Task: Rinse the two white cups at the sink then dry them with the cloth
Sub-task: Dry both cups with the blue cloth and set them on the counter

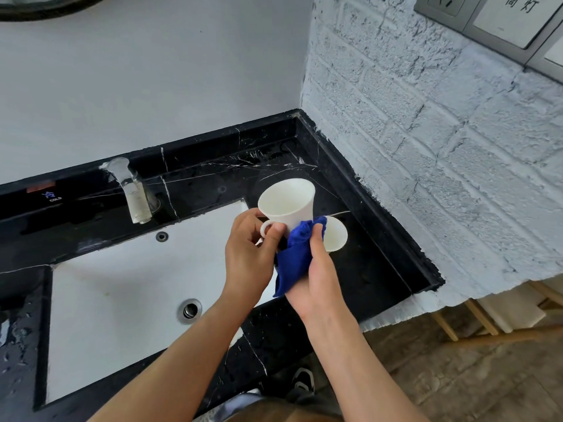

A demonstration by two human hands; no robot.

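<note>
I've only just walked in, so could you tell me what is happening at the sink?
A person is drying a white cup: the left hand grips it by the handle, the right hand presses a blue cloth against its base. The second cup sits on the black counter behind. The tap is not running.

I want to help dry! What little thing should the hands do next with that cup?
Probably turn the cup a little in the left hand, so the right hand can rub the blue cloth over a new patch. The cloth touches only its lower side now.
</note>
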